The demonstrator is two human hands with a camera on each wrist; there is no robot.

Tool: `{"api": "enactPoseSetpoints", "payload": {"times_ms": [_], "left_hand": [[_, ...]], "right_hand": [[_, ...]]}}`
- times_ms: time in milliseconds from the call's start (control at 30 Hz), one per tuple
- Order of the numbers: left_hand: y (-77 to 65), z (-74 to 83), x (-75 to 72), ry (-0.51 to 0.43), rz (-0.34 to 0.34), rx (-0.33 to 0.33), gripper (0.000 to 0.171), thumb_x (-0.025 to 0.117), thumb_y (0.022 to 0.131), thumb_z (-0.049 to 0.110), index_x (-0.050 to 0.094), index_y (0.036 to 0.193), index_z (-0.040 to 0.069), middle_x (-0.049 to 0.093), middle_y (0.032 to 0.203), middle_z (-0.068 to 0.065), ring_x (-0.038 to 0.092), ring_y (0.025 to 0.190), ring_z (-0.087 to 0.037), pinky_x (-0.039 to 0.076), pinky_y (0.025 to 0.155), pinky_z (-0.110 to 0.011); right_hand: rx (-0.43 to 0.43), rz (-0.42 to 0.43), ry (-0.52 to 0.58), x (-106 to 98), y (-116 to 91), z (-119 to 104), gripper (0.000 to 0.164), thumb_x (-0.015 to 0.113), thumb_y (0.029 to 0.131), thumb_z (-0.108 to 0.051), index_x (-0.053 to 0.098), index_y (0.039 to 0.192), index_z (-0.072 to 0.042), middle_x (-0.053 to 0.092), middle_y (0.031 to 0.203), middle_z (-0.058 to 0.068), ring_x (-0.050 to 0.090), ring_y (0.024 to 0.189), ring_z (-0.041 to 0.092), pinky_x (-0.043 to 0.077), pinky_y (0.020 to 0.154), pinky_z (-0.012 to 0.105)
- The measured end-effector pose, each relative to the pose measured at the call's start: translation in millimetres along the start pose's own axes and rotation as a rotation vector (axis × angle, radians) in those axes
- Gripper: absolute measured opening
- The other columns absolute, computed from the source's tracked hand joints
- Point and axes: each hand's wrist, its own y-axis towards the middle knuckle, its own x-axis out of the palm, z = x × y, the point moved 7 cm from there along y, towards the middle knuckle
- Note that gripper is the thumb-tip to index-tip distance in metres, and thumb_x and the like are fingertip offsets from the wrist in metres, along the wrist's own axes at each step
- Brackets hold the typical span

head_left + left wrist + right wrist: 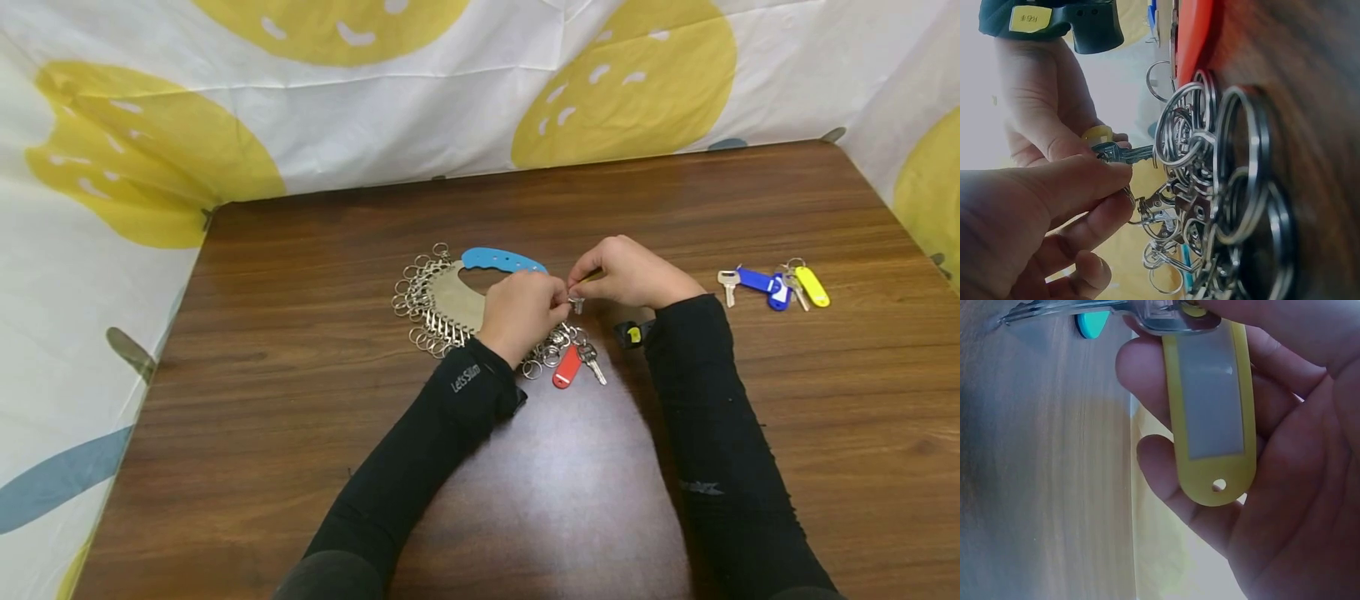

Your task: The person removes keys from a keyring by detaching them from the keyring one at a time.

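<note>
Near the table's middle, a crescent metal plate (pixel 452 293) with a blue handle (pixel 501 259) carries many small split rings along its curved edge. My left hand (pixel 523 312) is over its right end, thumb and fingertip pinching a split ring (pixel 1130 201). Across from it, my right hand (pixel 624 271) holds a key (pixel 1129 153) with a yellow key tag (pixel 1210 419) lying along its fingers. The fingertips of both hands meet at the key's head. Beside the plate's lower right end lie a red tag (pixel 567 367) and a key (pixel 593 364).
To the right on the brown wooden table (pixel 862 400) lie blue tags (pixel 754 279), a yellow tag (pixel 813 287) and keys (pixel 727 286). A cloth (pixel 420 117) with yellow patterns stands behind the table. My right wrist wears a black strap (pixel 633 333).
</note>
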Motion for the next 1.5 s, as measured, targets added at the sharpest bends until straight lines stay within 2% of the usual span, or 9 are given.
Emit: {"api": "enactPoseSetpoints", "payload": {"times_ms": [133, 400, 700, 867, 967, 1100, 1300, 1500], "left_hand": [[0.2, 2.3, 0.1, 0.038, 0.015, 0.021, 0.014, 0.065, 0.086, 0.026, 0.068, 0.072, 0.024, 0.062, 0.073, 0.01, 0.059, 0.071, -0.009, 0.047, 0.056, -0.031], [-1.0, 4.4, -1.8, 0.003, 0.038, 0.036, 0.014, 0.066, 0.085, 0.024, 0.068, 0.072, 0.024, 0.062, 0.075, 0.01, 0.058, 0.073, -0.008, 0.046, 0.056, -0.029], [-0.7, 4.6, -4.1, -0.033, 0.069, 0.047, 0.009, 0.067, 0.085, 0.025, 0.073, 0.079, 0.026, 0.067, 0.081, 0.012, 0.062, 0.081, -0.01, 0.05, 0.06, -0.032], [0.2, 1.4, -1.1, -0.07, 0.037, 0.006, 0.009, 0.065, 0.085, 0.027, 0.073, 0.084, 0.025, 0.068, 0.08, 0.011, 0.062, 0.071, -0.009, 0.045, 0.054, -0.028], [0.2, 0.5, 1.4, -0.111, 0.006, -0.013, 0.014, 0.063, 0.086, 0.034, 0.074, 0.089, 0.027, 0.07, 0.082, 0.012, 0.062, 0.07, -0.007, 0.043, 0.052, -0.026], [0.5, -1.3, 3.0, -0.16, -0.002, -0.036, 0.02, 0.059, 0.088, 0.04, 0.075, 0.09, 0.028, 0.071, 0.08, 0.013, 0.062, 0.07, -0.005, 0.04, 0.051, -0.024], [0.3, -4.2, 3.0, -0.175, -0.014, -0.076, 0.016, 0.06, 0.088, 0.033, 0.074, 0.09, 0.026, 0.07, 0.08, 0.012, 0.061, 0.068, -0.006, 0.04, 0.05, -0.023], [0.2, -3.7, 3.0, -0.159, -0.037, -0.063, 0.01, 0.061, 0.086, 0.025, 0.072, 0.085, 0.024, 0.067, 0.078, 0.01, 0.059, 0.067, -0.009, 0.039, 0.05, -0.024]], "right_hand": [[-0.003, 0.003, -0.004, -0.3, -0.9, 0.6, 0.006, 0.069, 0.085, -0.012, 0.075, 0.087, -0.01, 0.072, 0.085, 0.003, 0.06, 0.077, 0.014, 0.048, 0.072, 0.029], [-0.002, 0.011, -0.002, -2.4, -3.1, 1.5, 0.008, 0.067, 0.086, -0.011, 0.074, 0.088, -0.009, 0.072, 0.086, 0.003, 0.06, 0.078, 0.014, 0.047, 0.073, 0.03], [0.011, 0.022, -0.001, -4.8, -4.4, 4.6, 0.01, 0.064, 0.088, -0.008, 0.074, 0.091, -0.009, 0.073, 0.089, 0.004, 0.062, 0.082, 0.016, 0.048, 0.076, 0.031], [0.011, 0.022, -0.002, -5.1, -3.5, 4.7, 0.01, 0.065, 0.088, -0.009, 0.074, 0.089, -0.01, 0.073, 0.088, 0.003, 0.061, 0.081, 0.016, 0.048, 0.076, 0.031], [0.008, 0.018, -0.002, -4.6, -3.1, 3.6, 0.008, 0.065, 0.088, -0.011, 0.074, 0.088, -0.01, 0.072, 0.086, 0.003, 0.06, 0.079, 0.015, 0.047, 0.075, 0.03], [0.007, 0.017, 0.006, -3.7, -2.9, 3.4, 0.008, 0.066, 0.087, -0.012, 0.074, 0.087, -0.01, 0.071, 0.084, 0.002, 0.058, 0.077, 0.014, 0.047, 0.073, 0.029], [-0.004, 0.007, 0.006, -2.1, -1.2, 2.6, 0.006, 0.068, 0.086, -0.011, 0.074, 0.086, -0.01, 0.071, 0.084, 0.003, 0.059, 0.077, 0.015, 0.047, 0.073, 0.03], [-0.004, -0.01, 0.007, -0.4, -0.9, 2.0, 0.007, 0.067, 0.087, -0.01, 0.074, 0.088, -0.009, 0.072, 0.086, 0.003, 0.059, 0.078, 0.015, 0.047, 0.074, 0.03]]}}
